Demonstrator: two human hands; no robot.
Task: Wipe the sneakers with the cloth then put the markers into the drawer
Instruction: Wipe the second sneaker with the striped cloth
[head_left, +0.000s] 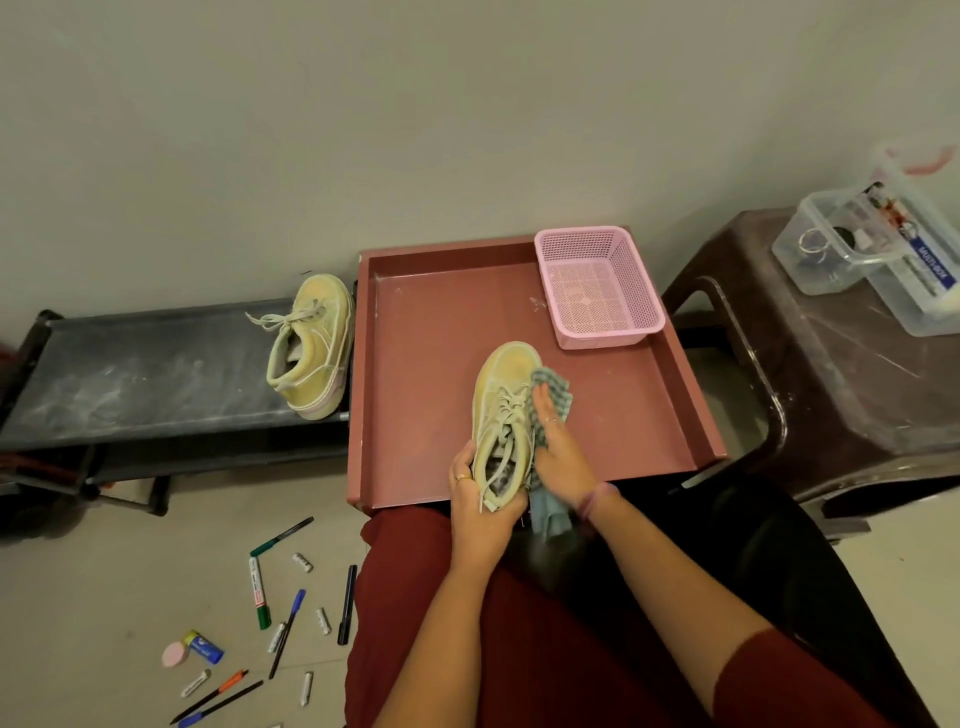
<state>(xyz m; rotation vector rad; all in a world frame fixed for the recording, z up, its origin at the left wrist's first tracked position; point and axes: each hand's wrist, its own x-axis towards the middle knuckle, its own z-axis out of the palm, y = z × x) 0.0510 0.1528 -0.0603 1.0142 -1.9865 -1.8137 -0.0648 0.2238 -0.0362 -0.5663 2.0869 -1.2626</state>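
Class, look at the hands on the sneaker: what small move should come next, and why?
Probably slide the cloth forward over the toe. The left hand grips the heel of the sneaker, the right hand presses the cloth on its right side, and the toe looks not yet covered.

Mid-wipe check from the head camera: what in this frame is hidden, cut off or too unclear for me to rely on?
- Head view: the right side of the held sneaker is covered by the cloth and right hand.
- Its heel is hidden by the left hand.
- Contents of the clear boxes at the right edge are blurred and cut off.
- Marker labels on the floor are too small to read.
- The pens at bottom left are cut by the frame edge.
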